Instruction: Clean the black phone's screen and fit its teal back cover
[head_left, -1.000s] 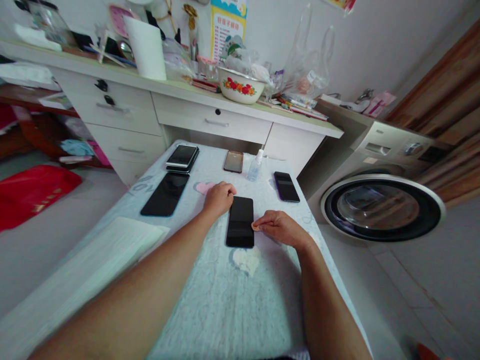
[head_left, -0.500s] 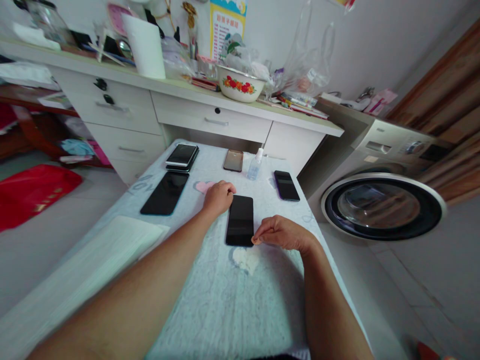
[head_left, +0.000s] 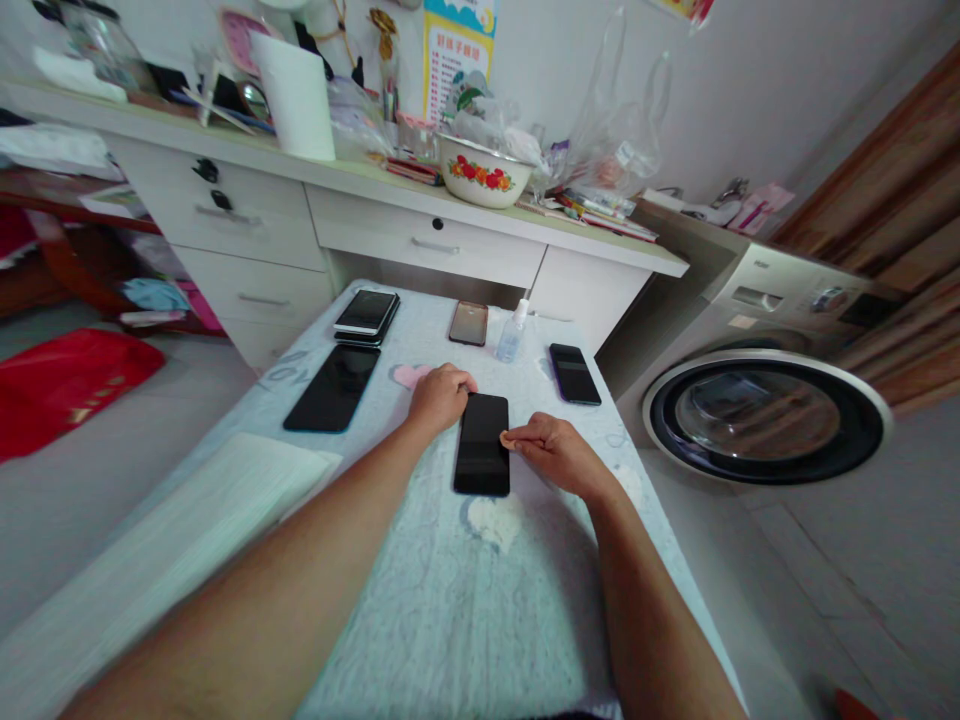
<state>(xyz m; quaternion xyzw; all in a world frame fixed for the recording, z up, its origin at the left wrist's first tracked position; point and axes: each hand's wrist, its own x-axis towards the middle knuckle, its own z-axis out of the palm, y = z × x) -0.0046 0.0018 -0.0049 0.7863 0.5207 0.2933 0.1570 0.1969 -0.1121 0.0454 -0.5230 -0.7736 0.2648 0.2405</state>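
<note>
- Phone [head_left: 481, 445] lies flat between my two hands, its black screen up, on the pale cloth of the table [head_left: 450, 610], just above the white heart print.
- My left hand [head_left: 442, 395] is curled, with its fingertips at the phone's upper left corner; I cannot tell how tightly the fingers press.
- My right hand [head_left: 553, 452] has its thumb and fingers drawn together, the tips on the right edge of the screen. I cannot tell whether something small is pinched between them.
- To the left, a wider phone [head_left: 334, 388] lies face up, and just behind it sits a stack of phones [head_left: 367, 313] with a white-edged one on top.
- Farther back, near the table's far edge, a brown phone case [head_left: 469, 324] lies beside an upright clear spray bottle [head_left: 512, 335] with a white top.
- Over on the right, a purple-edged phone [head_left: 574, 374] lies face up, well apart from the others.
- Behind the table, a flowered bowl [head_left: 484, 178] and a white paper roll [head_left: 292, 100] stand on the desk [head_left: 420, 235]; a washing machine [head_left: 750, 330] is to the right.
</note>
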